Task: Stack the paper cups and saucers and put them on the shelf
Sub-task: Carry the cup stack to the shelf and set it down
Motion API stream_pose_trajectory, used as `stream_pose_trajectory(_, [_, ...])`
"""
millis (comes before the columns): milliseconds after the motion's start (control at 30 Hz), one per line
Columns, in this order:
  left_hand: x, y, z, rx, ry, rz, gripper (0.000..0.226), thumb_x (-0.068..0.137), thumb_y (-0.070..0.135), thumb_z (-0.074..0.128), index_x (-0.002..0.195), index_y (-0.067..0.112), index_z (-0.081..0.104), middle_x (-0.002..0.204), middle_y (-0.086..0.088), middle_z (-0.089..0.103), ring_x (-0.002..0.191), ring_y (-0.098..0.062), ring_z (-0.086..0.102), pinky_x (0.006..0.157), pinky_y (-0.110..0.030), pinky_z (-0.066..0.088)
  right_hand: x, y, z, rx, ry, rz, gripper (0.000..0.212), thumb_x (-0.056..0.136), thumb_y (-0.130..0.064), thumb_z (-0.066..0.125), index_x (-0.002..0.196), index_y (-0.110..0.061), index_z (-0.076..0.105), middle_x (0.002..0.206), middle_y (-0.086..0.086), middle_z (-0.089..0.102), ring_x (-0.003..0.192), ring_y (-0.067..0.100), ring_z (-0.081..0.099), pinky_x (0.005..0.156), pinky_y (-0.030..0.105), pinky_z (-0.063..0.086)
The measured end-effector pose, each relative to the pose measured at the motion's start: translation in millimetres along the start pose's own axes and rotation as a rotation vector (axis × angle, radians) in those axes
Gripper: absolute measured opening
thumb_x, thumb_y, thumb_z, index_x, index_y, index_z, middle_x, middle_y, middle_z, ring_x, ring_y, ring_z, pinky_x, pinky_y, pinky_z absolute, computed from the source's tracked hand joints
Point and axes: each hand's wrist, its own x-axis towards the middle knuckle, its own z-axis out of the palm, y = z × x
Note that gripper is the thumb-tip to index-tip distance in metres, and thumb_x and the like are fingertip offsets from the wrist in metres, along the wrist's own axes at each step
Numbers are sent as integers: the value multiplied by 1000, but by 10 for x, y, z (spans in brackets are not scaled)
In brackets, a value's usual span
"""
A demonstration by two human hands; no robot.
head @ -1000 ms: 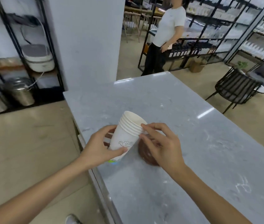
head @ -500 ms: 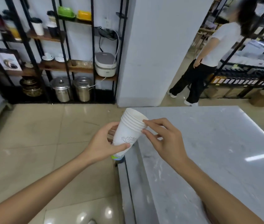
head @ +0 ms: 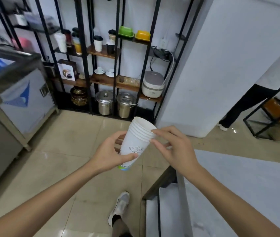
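Note:
A nested stack of several white paper cups (head: pixel 136 141) with a grey line drawing and a green-blue base is tilted, mouth up and to the right, over the floor. My left hand (head: pixel 109 155) wraps around its lower half. My right hand (head: pixel 175 147) pinches the stacked rims from the right with thumb and fingers. Ahead stands the black metal shelf (head: pixel 101 52) with wooden boards. No saucers are in view.
The shelf holds lidded cups, white teacups (head: pixel 105 71), a rice cooker (head: pixel 153 84) and two steel pots (head: pixel 114 104). A steel counter (head: pixel 16 93) stands on the left and a white pillar (head: pixel 221 65) on the right. The grey table (head: pixel 238 194) lies lower right. A person's legs (head: pixel 242 106) are beside the pillar.
The view has swung left from the table toward the shelf, which is now closer. Both hands keep the same hold on the cup stack. The brown object on the table has left view.

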Motion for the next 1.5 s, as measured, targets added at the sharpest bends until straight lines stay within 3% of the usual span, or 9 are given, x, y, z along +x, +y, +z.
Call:
stream_pose_trajectory(133, [677, -47, -188, -3, 32, -3, 74, 62, 33, 96, 127, 33, 62, 113, 11, 72, 106, -1, 65, 80, -30, 62, 660, 331, 192, -9, -7, -49, 30, 94, -36, 68, 122, -26, 70, 108, -10, 63, 91, 7, 65, 68, 24, 60])
stream_pose_trajectory(333, [1793, 25, -387, 33, 31, 47, 70, 57, 46, 93, 119, 44, 62, 109, 28, 69, 104, 3, 64, 75, -27, 62, 1648, 845, 314, -26, 48, -59, 26, 91, -32, 75, 117, -28, 73, 106, -13, 65, 85, 6, 66, 67, 28, 61])
stream_pose_trajectory(533, [2915, 171, -434, 65, 61, 131, 70, 57, 51, 92, 120, 47, 60, 109, 32, 69, 103, 6, 66, 79, -17, 59, 2586, 1384, 301, -56, 76, -37, 27, 88, -29, 78, 115, -27, 75, 105, -13, 66, 77, -4, 56, 68, 10, 51])
stream_pose_trajectory(633, [3344, 221, -425, 23, 72, 140, 72, 59, 47, 93, 123, 41, 61, 108, 26, 72, 101, 1, 69, 80, -25, 62, 2982, 1588, 300, -46, 81, -38, 27, 89, -29, 76, 116, -27, 74, 107, -13, 65, 79, -4, 59, 70, 17, 55])
stream_pose_trajectory(767, [3942, 367, -512, 45, 86, 184, 73, 60, 49, 92, 126, 38, 60, 108, 26, 71, 102, 6, 67, 79, -23, 60, 3532, 1844, 258, -67, 90, -56, 28, 91, -30, 73, 119, -27, 72, 110, -11, 65, 83, 9, 67, 69, 35, 60])
stream_pose_trajectory(1000, [5128, 662, -685, 67, 59, 268, 77, 61, 53, 89, 129, 30, 60, 115, 17, 72, 102, 4, 68, 87, -28, 61, 4546, 2261, 180, -183, 185, -104, 27, 92, -29, 73, 118, -25, 73, 109, -9, 66, 73, -7, 48, 70, 19, 52])
stream_pose_trajectory(1133, [5922, 807, -769, 82, 34, 314, 75, 64, 54, 88, 130, 32, 60, 116, 16, 71, 105, 1, 67, 87, -28, 60, 5178, 2524, 100, -236, 210, -117, 28, 92, -30, 72, 120, -24, 73, 112, -8, 67, 79, -3, 57, 70, 27, 60])
stream_pose_trajectory(1267, [6705, 1031, -889, 79, 14, 369, 71, 62, 60, 85, 124, 43, 57, 113, 23, 69, 102, 12, 62, 73, -16, 58, 5852, 2780, 3, -268, 236, -104, 29, 92, -28, 74, 120, -22, 74, 111, -5, 69, 86, 12, 68, 70, 35, 61])
stream_pose_trajectory(1500, [7896, 1536, -1119, 33, -62, 443, 75, 57, 59, 87, 126, 40, 62, 113, 16, 72, 98, -2, 69, 84, -33, 63, 6899, 3106, -241, -325, 297, -114, 32, 94, -29, 69, 125, -21, 71, 116, -5, 66, 94, 13, 68, 74, 36, 62])
